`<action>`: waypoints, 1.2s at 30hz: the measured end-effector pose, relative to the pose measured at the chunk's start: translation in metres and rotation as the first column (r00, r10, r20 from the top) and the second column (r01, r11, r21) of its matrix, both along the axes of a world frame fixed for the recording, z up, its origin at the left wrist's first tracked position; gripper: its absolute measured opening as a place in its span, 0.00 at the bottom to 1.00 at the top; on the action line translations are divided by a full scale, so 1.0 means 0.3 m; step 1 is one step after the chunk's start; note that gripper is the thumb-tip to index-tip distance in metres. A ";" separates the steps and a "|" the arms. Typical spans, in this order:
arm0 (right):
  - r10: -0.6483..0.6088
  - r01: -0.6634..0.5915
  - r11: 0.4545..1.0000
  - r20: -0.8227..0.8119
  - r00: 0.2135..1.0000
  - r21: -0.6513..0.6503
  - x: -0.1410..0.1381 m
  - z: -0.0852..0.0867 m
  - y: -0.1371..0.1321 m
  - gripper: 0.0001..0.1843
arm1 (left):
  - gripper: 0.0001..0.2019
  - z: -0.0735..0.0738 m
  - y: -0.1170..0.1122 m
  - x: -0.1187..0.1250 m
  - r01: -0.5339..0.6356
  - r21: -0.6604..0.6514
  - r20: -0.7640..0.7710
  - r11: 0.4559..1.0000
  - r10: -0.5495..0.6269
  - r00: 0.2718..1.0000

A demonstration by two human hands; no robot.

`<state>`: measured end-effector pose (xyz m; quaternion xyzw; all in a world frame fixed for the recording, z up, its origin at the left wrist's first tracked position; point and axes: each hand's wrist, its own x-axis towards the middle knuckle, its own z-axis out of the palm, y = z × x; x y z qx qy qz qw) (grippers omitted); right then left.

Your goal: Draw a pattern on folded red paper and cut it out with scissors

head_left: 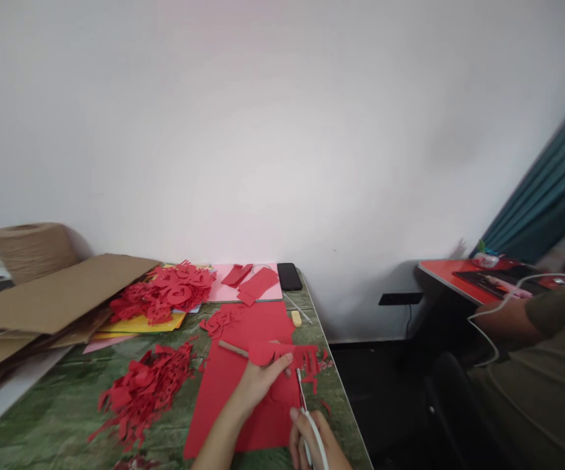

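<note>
My left hand (265, 378) pinches a red paper cutout (260, 352) with a rounded left end and a fringed right end. In my right hand (319, 437) are white-handled scissors (318, 436). Their blades point up toward the lower edge of the cutout; whether they touch it I cannot tell. Beneath both hands lies a large red paper sheet (214, 411). A thin brown stick (233, 349), perhaps a pencil, shows just left of the cutout. Small red scraps (325, 408) lie right of the sheet.
Two heaps of red cutouts, a near pile (148, 391) and a far pile (169, 290), are on the left. Cardboard (62, 294) and a twine spool (32, 248) stand beyond. A phone (289, 277) and eraser (297, 318) lie near the table's right edge. At right sits another person (532, 378).
</note>
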<state>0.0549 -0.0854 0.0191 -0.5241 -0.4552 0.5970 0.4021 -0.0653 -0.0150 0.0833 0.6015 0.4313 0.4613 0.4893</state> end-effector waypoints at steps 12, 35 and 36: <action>-0.030 0.030 0.999 -0.002 1.000 -0.036 -0.006 0.001 0.004 0.32 | 0.13 -0.009 -0.001 0.003 0.021 -0.010 0.033 1.000 -0.021 0.999; 0.037 -0.036 0.999 -0.072 0.997 0.010 0.006 0.025 -0.010 0.31 | 0.12 -0.009 -0.004 0.007 -0.047 -0.090 0.056 0.995 0.052 0.997; 0.046 -0.045 0.999 -0.071 0.996 0.010 0.008 0.027 -0.011 0.31 | 0.12 -0.010 -0.002 0.005 -0.042 -0.087 0.049 0.995 0.046 0.998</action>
